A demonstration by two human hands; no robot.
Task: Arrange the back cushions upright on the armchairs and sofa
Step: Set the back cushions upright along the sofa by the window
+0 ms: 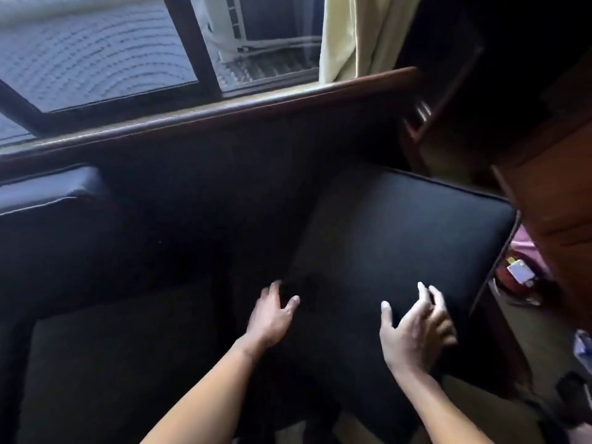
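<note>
A dark back cushion (400, 225) leans tilted on the right part of the sofa, its top edge toward the wooden back rail (224, 113). My left hand (272, 315) is at the cushion's lower left corner, fingers spread. My right hand (416, 328) hovers at its lower right edge with fingers apart; whether either hand touches the cushion is hard to tell. Another dark back cushion (48, 193) stands upright at the far left. A dark seat cushion (112, 363) lies below it.
A window (112, 52) and a pale curtain (349, 36) are behind the sofa. A brown wooden cabinet (551, 203) stands close on the right, with small items (519, 274) on a low surface beside the sofa's end.
</note>
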